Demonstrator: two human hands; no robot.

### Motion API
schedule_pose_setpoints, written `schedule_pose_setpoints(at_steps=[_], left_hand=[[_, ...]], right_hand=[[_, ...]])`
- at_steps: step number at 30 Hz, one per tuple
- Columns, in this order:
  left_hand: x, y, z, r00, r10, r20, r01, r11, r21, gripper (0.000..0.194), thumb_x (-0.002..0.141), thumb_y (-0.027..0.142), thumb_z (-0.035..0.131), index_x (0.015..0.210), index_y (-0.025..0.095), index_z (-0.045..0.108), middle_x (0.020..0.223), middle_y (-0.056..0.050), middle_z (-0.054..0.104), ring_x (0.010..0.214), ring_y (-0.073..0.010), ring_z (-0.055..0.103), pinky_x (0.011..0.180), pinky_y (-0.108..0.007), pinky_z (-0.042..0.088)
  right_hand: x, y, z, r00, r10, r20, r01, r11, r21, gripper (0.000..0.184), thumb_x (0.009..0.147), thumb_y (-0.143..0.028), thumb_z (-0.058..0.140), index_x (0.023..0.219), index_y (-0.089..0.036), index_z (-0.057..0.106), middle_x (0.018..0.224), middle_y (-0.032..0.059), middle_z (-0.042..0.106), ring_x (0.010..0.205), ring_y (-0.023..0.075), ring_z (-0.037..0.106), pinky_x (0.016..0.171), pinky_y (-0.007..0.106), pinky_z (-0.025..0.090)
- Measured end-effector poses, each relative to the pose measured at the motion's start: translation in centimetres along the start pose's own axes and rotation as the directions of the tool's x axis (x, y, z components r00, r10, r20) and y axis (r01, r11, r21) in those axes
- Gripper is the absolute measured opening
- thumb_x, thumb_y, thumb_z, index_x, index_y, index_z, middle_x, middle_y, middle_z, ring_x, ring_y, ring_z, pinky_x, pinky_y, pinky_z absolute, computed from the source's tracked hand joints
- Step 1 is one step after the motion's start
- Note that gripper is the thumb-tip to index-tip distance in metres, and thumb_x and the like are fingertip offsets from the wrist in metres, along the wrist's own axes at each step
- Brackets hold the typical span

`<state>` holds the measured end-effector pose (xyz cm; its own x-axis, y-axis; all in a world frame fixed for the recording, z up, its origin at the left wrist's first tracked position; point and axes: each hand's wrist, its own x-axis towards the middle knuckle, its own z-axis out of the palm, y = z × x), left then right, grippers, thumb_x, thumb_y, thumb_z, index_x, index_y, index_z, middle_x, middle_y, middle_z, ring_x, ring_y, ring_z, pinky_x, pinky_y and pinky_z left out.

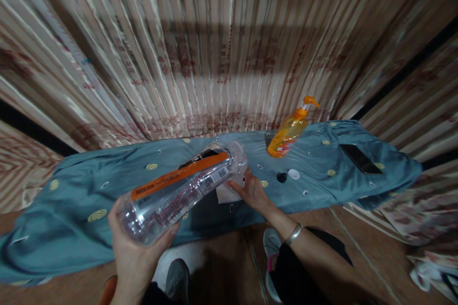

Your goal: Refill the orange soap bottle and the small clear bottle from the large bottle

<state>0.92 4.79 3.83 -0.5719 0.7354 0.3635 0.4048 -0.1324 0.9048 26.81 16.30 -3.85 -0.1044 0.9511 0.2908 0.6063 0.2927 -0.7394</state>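
A large clear plastic bottle [186, 200] with an orange label band lies tilted across the middle, its base toward me on the left. My left hand [134, 248] is wrapped round that base end. At the bottle's far right end is a clear plastic container [239, 159], gripped by my right hand [252, 191]; its outline merges with the bottle's end, and I cannot tell whether they touch. Below it a white flat piece [227, 194] lies on the cloth, partly hidden. To the right are a small black cap [282, 177] and a white disc [294, 174].
A pump bottle [288, 136] of orange liquid stands at the back of a blue-green cloth-covered surface [125, 167]. A dark phone-like slab [360, 158] lies at the right. Striped curtains [214, 57] hang behind. My shoes are on the brown floor below the front edge.
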Motion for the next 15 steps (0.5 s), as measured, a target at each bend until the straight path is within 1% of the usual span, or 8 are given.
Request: schedule_pose_setpoints(at_steps=[2, 5, 8, 11, 13, 15], left_hand=[[-0.2, 0.6, 0.2, 1.0, -0.009, -0.013, 0.009, 1.0, -0.007, 0.087, 0.053, 0.047, 0.092, 0.13, 0.03, 0.053, 0.134, -0.011, 0.056, 0.127, -0.038, 0.056, 0.114, -0.06, 0.043], [-0.5, 1.5, 0.5, 1.0, -0.017, -0.008, 0.016, 0.999, -0.032, 0.086, 0.054, 0.046, 0.092, 0.128, 0.029, 0.053, 0.131, -0.011, 0.055, 0.128, -0.0385, 0.055, 0.115, -0.06, 0.042], [-0.5, 1.7, 0.5, 1.0, -0.014, -0.001, 0.014, 0.999, -0.044, 0.087, 0.053, 0.048, 0.092, 0.128, 0.03, 0.053, 0.132, -0.01, 0.055, 0.128, -0.0384, 0.056, 0.114, -0.059, 0.043], [-0.5, 1.4, 0.5, 1.0, -0.024, 0.001, 0.024, 0.999, -0.042, 0.087, 0.053, 0.046, 0.093, 0.129, 0.03, 0.053, 0.132, -0.011, 0.056, 0.127, -0.039, 0.057, 0.113, -0.061, 0.044], [-0.4, 1.1, 0.4, 0.999, -0.035, 0.011, 0.036, 0.998, -0.043, 0.089, 0.053, 0.046, 0.093, 0.129, 0.03, 0.052, 0.133, -0.012, 0.056, 0.127, -0.04, 0.056, 0.112, -0.064, 0.044], [-0.3, 0.7, 0.2, 0.999, -0.028, 0.014, 0.029, 0.999, -0.037, 0.089, 0.053, 0.047, 0.092, 0.13, 0.031, 0.051, 0.134, -0.012, 0.056, 0.127, -0.0402, 0.056, 0.111, -0.064, 0.045]], right_hand=[[0.0, -0.1, -0.1, 1.0, -0.009, 0.002, 0.009, 1.0, -0.008, 0.063, 0.086, -0.022, 0.076, 0.144, -0.03, 0.052, 0.121, 0.0093, 0.077, 0.107, 0.0304, 0.077, 0.092, 0.049, 0.066], [0.0, -0.2, -0.1, 1.0, -0.023, -0.013, 0.023, 0.999, -0.029, 0.071, 0.085, -0.021, 0.077, 0.149, -0.031, 0.048, 0.119, 0.0095, 0.078, 0.107, 0.0313, 0.077, 0.09, 0.05, 0.067], [0.0, -0.2, -0.1, 0.999, -0.029, -0.029, 0.027, 0.999, -0.041, 0.075, 0.085, -0.021, 0.078, 0.152, -0.031, 0.045, 0.114, 0.0093, 0.079, 0.107, 0.0318, 0.077, 0.088, 0.05, 0.067], [0.0, -0.2, 0.0, 0.999, -0.026, -0.021, 0.025, 0.999, -0.044, 0.068, 0.087, -0.023, 0.076, 0.149, -0.029, 0.049, 0.114, 0.0095, 0.079, 0.105, 0.0326, 0.078, 0.087, 0.051, 0.068], [0.0, -0.2, 0.0, 1.0, -0.016, -0.013, 0.016, 0.999, -0.049, 0.062, 0.087, -0.025, 0.075, 0.145, -0.028, 0.053, 0.116, 0.0105, 0.078, 0.105, 0.0338, 0.077, 0.088, 0.052, 0.067], [0.0, -0.1, 0.0, 1.0, -0.004, -0.003, 0.004, 0.998, -0.055, 0.058, 0.088, -0.027, 0.074, 0.142, -0.026, 0.055, 0.119, 0.0121, 0.077, 0.107, 0.0347, 0.077, 0.09, 0.054, 0.066]])
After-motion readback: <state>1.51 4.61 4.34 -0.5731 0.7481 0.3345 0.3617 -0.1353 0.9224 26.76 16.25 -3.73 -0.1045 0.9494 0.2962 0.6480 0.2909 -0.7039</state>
